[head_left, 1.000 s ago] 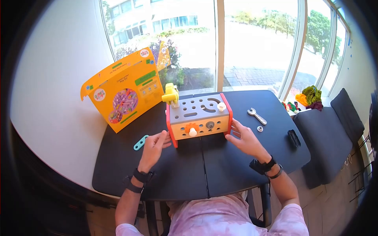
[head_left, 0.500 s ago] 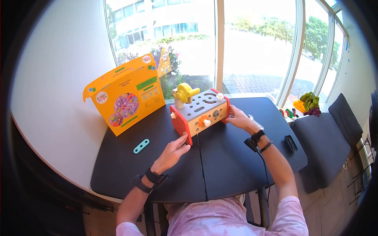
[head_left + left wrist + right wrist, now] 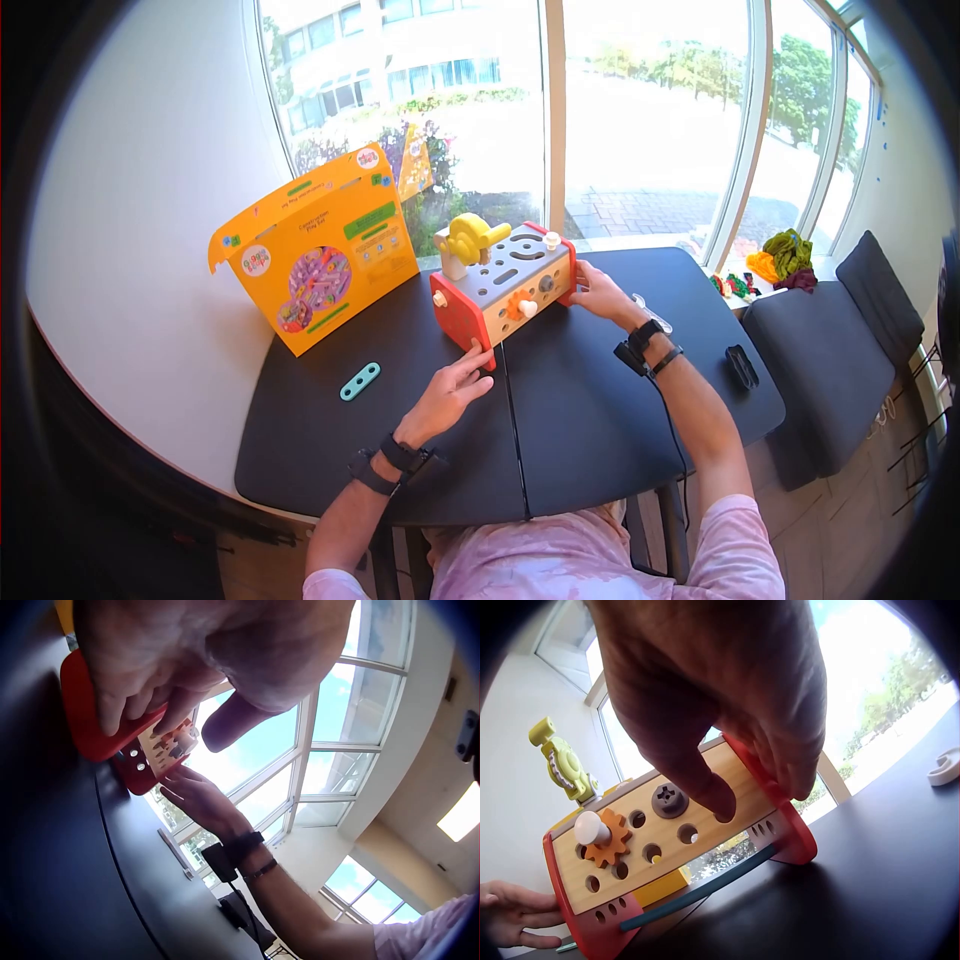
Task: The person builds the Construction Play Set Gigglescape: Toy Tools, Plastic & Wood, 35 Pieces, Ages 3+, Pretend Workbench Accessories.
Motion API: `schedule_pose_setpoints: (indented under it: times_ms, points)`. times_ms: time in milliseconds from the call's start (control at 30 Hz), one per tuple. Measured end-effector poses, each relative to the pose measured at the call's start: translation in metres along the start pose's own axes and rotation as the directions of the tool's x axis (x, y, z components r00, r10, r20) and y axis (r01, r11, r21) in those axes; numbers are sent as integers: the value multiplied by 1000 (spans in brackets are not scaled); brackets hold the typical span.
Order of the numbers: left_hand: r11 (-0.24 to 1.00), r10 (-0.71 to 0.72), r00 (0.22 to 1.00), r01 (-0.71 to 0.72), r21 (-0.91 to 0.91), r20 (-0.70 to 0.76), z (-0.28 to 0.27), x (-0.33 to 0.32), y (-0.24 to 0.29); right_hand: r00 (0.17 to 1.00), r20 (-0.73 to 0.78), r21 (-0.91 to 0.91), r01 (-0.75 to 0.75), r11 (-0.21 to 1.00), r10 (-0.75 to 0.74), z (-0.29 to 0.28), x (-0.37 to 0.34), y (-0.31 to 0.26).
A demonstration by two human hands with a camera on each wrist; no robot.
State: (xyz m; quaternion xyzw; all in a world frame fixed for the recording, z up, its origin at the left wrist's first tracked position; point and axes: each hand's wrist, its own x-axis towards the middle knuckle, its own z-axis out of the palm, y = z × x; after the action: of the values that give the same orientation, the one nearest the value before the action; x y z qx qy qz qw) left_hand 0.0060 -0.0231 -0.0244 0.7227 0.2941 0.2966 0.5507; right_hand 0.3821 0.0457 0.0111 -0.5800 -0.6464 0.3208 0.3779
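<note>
A toy workbench (image 3: 462, 318) with red end panels, a grey holed top and a wooden front stands angled on the black table. My left hand (image 3: 445, 395) touches its near red end, fingers extended and thumb apart. My right hand (image 3: 605, 300) grips the other end, with its thumb on the wooden front and fingers outside the red panel (image 3: 799, 836). An orange gear (image 3: 615, 838) with a white peg (image 3: 591, 827) and a grey cross-slotted screw (image 3: 670, 800) sit on the front. A yellow toy part (image 3: 468, 238) rises from the top's left end.
A yellow play-set box (image 3: 345, 240) stands at the back left. A teal holed strip (image 3: 360, 382) lies before it. Past my right wrist are a pale toy wrench (image 3: 655, 315), partly hidden, and a black case (image 3: 742, 367). A dark chair (image 3: 820, 370) stands beside the table.
The workbench has turned, its left end swinging nearer me and its front facing more to the right. My left hand has followed that end rightward; little differs in the last half second.
</note>
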Motion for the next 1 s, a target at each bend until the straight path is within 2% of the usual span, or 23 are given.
schedule_pose_setpoints:
  times_ms: [533,633,733,833,1000]
  points:
    - [1000,12,1000,-11,-8,13,0,-1,-2,1000,6,5,2,1000,-2,1,6,9]
    - [1000,23,1000,-23,-5,15,0,-2,-2,997,-61,-17,55,998,-56,4,3,9]
    - [999,28,1000,-28,-16,14,-1,-2,-5,995,-51,6,84,996,-84,4,4,11]
    - [1000,14,1000,-14,-5,3,-3,-3,-5,999,33,23,7,1000,-8,-1,3,8]
    - [1000,12,1000,-11,23,-23,-19,-6,-2,998,58,-22,-6,1000,8,-10,-6,4]
